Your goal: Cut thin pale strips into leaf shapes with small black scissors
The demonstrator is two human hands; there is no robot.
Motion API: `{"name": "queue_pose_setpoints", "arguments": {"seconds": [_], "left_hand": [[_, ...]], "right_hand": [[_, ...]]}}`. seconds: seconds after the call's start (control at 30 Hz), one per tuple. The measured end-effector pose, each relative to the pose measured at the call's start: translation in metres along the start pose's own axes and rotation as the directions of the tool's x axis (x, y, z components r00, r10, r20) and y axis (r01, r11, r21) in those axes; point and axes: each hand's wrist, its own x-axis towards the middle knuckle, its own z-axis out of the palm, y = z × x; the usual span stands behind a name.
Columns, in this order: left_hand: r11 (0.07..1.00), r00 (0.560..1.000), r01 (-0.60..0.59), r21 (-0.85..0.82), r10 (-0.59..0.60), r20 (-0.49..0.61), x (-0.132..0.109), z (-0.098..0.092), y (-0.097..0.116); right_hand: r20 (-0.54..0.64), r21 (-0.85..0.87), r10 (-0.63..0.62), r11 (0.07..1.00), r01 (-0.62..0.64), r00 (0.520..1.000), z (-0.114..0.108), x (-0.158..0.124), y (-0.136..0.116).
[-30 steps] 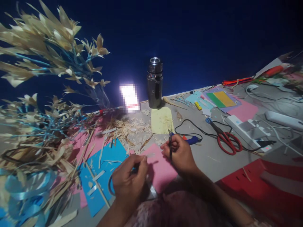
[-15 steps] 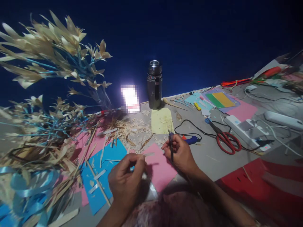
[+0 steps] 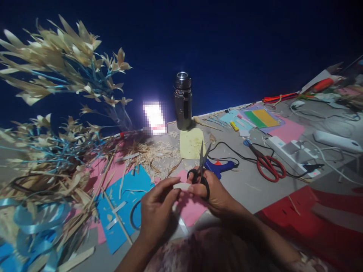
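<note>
The held scissors are black-handled, the held strip whitish, the glue gun blue

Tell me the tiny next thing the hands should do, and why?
Perhaps let the left hand alone hold the pale strip: both hands' fingers are at it, while the right hand also holds black-handled scissors, blades apart and pointing away from the strip.
</note>
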Motion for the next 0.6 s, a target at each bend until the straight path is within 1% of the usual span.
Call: {"name": "queue_pose_setpoints", "arguments": {"seconds": [0.03, 0.07, 0.1, 0.13, 0.2, 0.27, 0.3, 0.37, 0.43, 0.5, 0.6], "left_hand": [[0.984, 0.988, 0.139, -0.109, -0.130, 0.082, 0.001, -0.002, 0.001], [0.943, 0.958, 0.262, -0.206, -0.227, 0.177, 0.002, -0.003, 0.002], [0.893, 0.923, 0.352, -0.280, -0.281, 0.263, 0.003, -0.004, 0.004], [0.851, 0.894, 0.413, -0.325, -0.309, 0.325, 0.004, -0.005, 0.004], [0.806, 0.861, 0.474, -0.355, -0.340, 0.377, 0.004, -0.006, 0.005], [0.796, 0.848, 0.500, -0.341, -0.368, 0.382, 0.003, -0.005, 0.006], [0.796, 0.848, 0.504, -0.337, -0.381, 0.368, 0.003, -0.004, 0.006], [0.790, 0.862, 0.497, -0.358, -0.401, 0.311, 0.002, -0.002, 0.007], [0.762, 0.867, 0.498, -0.414, -0.434, 0.243, 0.002, -0.001, 0.008], [0.725, 0.862, 0.500, -0.474, -0.470, 0.189, 0.003, 0.000, 0.008], [0.682, 0.848, 0.513, -0.522, -0.497, 0.183, 0.004, 0.002, 0.005]], "right_hand": [[-0.010, -0.062, -0.023, 0.998, 0.023, 1.000, -0.001, -0.001, -0.003], [-0.002, -0.124, -0.043, 0.991, 0.042, 0.999, -0.002, -0.002, -0.007], [0.020, -0.182, -0.058, 0.981, 0.061, 0.998, -0.003, -0.003, -0.010], [0.048, -0.233, -0.072, 0.969, 0.081, 0.996, -0.004, -0.004, -0.012], [0.097, -0.316, -0.104, 0.940, 0.129, 0.990, -0.006, -0.006, -0.016], [0.137, -0.376, -0.131, 0.910, 0.174, 0.982, -0.007, -0.005, -0.017], [0.140, -0.389, -0.141, 0.903, 0.185, 0.980, -0.008, -0.004, -0.016], [0.100, -0.368, -0.153, 0.912, 0.179, 0.983, -0.009, -0.002, -0.014], [0.026, -0.294, -0.154, 0.943, 0.155, 0.988, -0.011, 0.001, -0.009], [-0.025, -0.198, -0.147, 0.970, 0.140, 0.989, -0.011, 0.004, -0.003], [-0.053, -0.077, -0.100, 0.992, 0.095, 0.994, -0.008, 0.005, 0.006]]}}
